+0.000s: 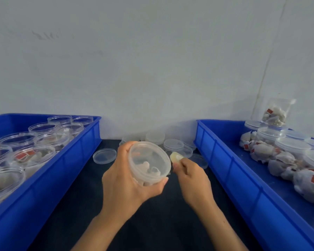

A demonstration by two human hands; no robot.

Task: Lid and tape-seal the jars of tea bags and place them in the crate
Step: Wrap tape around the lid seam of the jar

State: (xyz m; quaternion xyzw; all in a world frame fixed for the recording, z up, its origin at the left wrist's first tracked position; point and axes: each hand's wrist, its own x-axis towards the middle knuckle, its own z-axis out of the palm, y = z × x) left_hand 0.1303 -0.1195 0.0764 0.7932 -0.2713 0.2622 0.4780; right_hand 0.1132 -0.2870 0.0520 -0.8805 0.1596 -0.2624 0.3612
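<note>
Grey wall filled the top half. Below it, a dark table ran down the middle w/ two blue crates either side. Left crate sat packed w/ open clear jars, tea bags inside some of them. Right crate held lidded jars on their sides, one more jar perched up on top of the pile at the back. Loose lids lay scattered at the far edge of the table, one lid lying apart to the left. Centre now: left hand curled round a lidded jar of tea bags, held up over the table, lid tilted toward the camera. Right hand sat just beside it, fingers pinched on a small roll of tape (yellowish, blurry) near the jar's rim. Couldn't tell if tape touched the jar.
</note>
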